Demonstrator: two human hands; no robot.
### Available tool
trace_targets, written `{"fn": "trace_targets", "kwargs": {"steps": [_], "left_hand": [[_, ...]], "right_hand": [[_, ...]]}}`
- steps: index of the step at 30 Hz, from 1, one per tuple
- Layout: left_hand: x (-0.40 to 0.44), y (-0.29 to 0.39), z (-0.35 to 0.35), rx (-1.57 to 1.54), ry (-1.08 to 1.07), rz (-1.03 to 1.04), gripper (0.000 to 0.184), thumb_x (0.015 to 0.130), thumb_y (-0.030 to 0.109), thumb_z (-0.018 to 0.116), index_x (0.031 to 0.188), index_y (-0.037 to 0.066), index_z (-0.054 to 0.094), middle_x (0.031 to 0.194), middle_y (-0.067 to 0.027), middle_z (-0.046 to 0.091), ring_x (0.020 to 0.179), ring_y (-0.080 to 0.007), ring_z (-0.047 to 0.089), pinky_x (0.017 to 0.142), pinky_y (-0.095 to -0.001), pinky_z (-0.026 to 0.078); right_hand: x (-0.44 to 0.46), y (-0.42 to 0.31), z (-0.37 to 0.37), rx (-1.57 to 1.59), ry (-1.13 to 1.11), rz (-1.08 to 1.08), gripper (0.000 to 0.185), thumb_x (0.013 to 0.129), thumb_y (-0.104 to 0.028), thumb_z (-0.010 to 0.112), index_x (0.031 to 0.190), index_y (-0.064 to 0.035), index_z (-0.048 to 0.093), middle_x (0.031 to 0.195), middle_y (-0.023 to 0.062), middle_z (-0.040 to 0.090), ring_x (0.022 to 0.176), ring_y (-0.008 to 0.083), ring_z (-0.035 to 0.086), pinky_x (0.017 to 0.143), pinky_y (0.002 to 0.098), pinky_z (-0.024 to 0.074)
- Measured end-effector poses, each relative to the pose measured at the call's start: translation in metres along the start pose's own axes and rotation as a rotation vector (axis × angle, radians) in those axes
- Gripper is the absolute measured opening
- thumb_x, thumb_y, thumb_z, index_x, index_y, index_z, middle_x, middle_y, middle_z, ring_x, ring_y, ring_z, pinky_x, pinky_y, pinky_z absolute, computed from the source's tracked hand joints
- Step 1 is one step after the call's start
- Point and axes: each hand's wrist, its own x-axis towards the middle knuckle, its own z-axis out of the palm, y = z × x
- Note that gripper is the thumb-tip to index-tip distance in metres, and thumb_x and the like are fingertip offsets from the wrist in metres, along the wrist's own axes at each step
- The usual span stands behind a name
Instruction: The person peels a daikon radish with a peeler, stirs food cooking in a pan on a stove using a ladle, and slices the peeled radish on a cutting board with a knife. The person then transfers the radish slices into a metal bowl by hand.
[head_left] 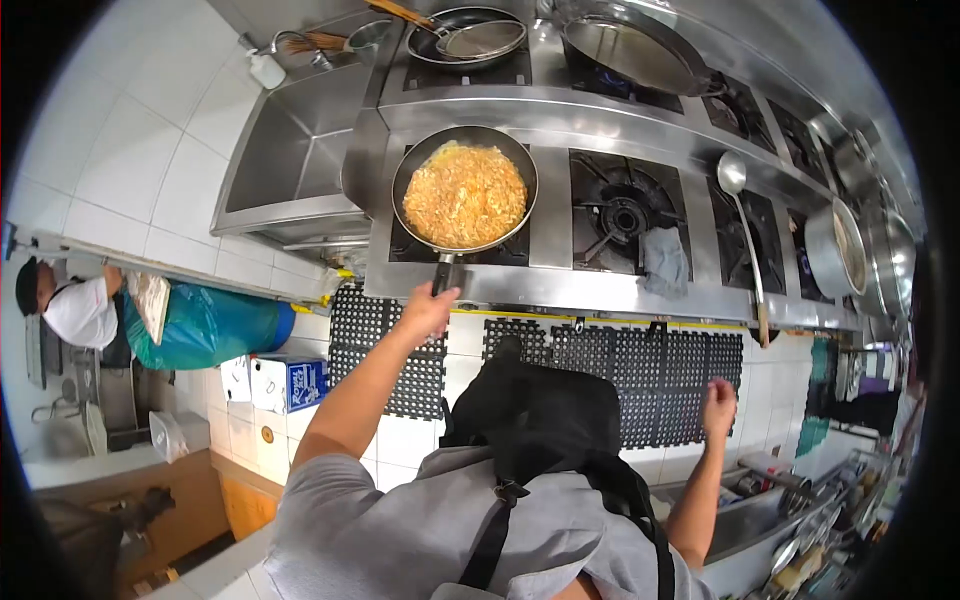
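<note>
My left hand [430, 312] is wrapped round the black handle of a frying pan [397, 205], which rests over the front left burner. Inside the pan lies a broad mound of orange-yellow, grainy food [465, 195] that looks like fried rice, with paler bits at its upper left edge. Out to the right, away from the stove, my right hand [718, 408] hangs in the air with its fingers curled in; nothing shows in it. The bare burner [625, 213] beside the pan has a grey cloth [664, 262] at its front corner.
A long ladle [747, 235] lies across the right burners, its handle past the stove edge. Behind stand a pan with a strainer [482, 40] and a large pan [640, 55]. A pot [836, 248] is far right, a sink [290, 150] left. Another person [80, 310] works at far left.
</note>
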Motion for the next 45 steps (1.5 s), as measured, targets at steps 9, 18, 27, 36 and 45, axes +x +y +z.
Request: {"fn": "trace_targets", "kwargs": {"steps": [9, 18, 27, 36, 45], "left_hand": [[-0.016, -0.015, 0.030, -0.014, 0.220, -0.022, 0.039, 0.093, 0.037, 0.074, 0.096, 0.001, 0.059, 0.056, -0.0025, 0.052, 0.039, -0.0114, 0.047, 0.035, -0.0281, 0.037], [-0.032, -0.022, 0.035, 0.014, 0.428, -0.052, 0.042, 0.093, 0.045, 0.073, 0.089, 0.004, 0.061, 0.064, -0.0020, 0.058, 0.048, -0.0104, 0.055, 0.043, -0.0251, 0.046], [-0.021, -0.045, 0.003, -0.273, 0.076, 0.038, 0.030, 0.097, 0.032, 0.070, 0.103, 0.004, 0.060, 0.076, -0.0053, 0.064, 0.056, -0.0134, 0.060, 0.049, -0.0272, 0.049], [0.000, -0.045, -0.001, -0.486, -0.200, 0.068, 0.037, 0.106, 0.040, 0.052, 0.114, 0.004, 0.056, 0.066, -0.0039, 0.053, 0.040, -0.0127, 0.045, 0.037, -0.0275, 0.036], [0.003, -0.047, -0.007, -0.445, -0.200, 0.090, 0.041, 0.104, 0.041, 0.054, 0.114, 0.002, 0.056, 0.065, -0.0046, 0.052, 0.040, -0.0132, 0.044, 0.038, -0.0296, 0.035]], "right_hand": [[0.272, 0.064, -0.072, -0.659, 0.267, -0.009, 0.089, 0.087, -0.053, 0.070, 0.142, 0.0110, 0.042, 0.134, 0.0340, 0.054, 0.129, 0.0456, 0.051, 0.110, 0.0505, 0.0395], [0.298, 0.023, -0.055, -0.252, -0.451, -0.144, 0.020, 0.082, -0.019, 0.060, 0.087, -0.0007, 0.054, 0.075, 0.0144, 0.065, 0.064, 0.0323, 0.066, 0.061, 0.0429, 0.0550], [0.064, -0.169, -0.005, 0.631, -0.646, 0.081, 0.019, 0.090, -0.004, 0.061, 0.109, -0.0059, 0.056, 0.062, -0.0002, 0.050, 0.047, 0.0109, 0.052, 0.037, 0.0295, 0.0426], [-0.002, -0.333, 0.080, -0.577, -0.652, -0.551, 0.032, 0.102, -0.027, 0.057, 0.124, -0.0042, 0.050, 0.072, 0.0238, 0.064, 0.064, 0.0420, 0.066, 0.064, 0.0544, 0.0535], [-0.004, -0.386, 0.103, -0.700, -0.613, -0.737, 0.035, 0.092, -0.015, 0.062, 0.121, -0.0024, 0.046, 0.079, 0.0316, 0.067, 0.077, 0.0507, 0.067, 0.072, 0.0609, 0.0524]]}}
